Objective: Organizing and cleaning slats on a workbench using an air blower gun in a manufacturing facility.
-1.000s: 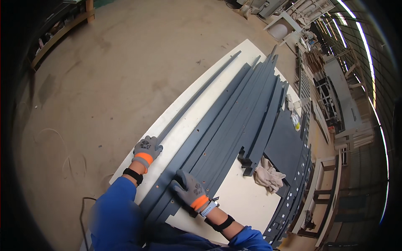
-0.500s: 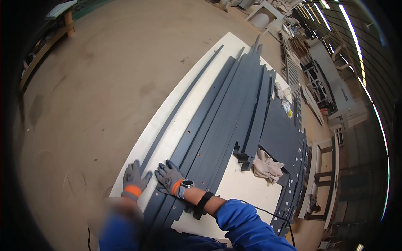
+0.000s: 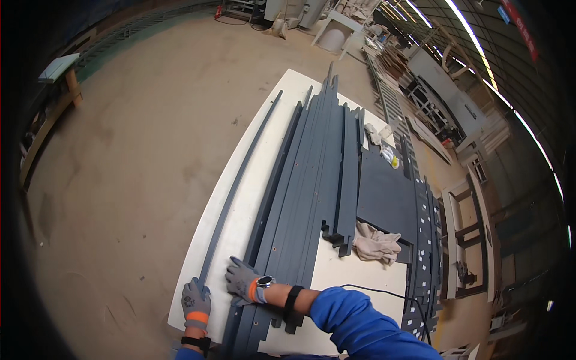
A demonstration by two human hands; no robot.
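Several long dark grey painted boards lie side by side on a pale work table. One thin grey strip lies apart at the table's left side. My left hand, in a grey and orange glove, rests on the near end of that thin strip. In the same kind of glove, my right hand lies flat on the table, fingers spread, against the left edge of the board stack. Neither hand grips anything.
A crumpled beige rag lies right of the boards, next to a flat dark grey panel and perforated grey strips. A black cable crosses the near table. Bare concrete floor spreads left; a wooden bench stands far left.
My view has tilted up, showing more of the workshop. Both hands have slid left across the boards; the left hand now sits at the thin strip's near end.
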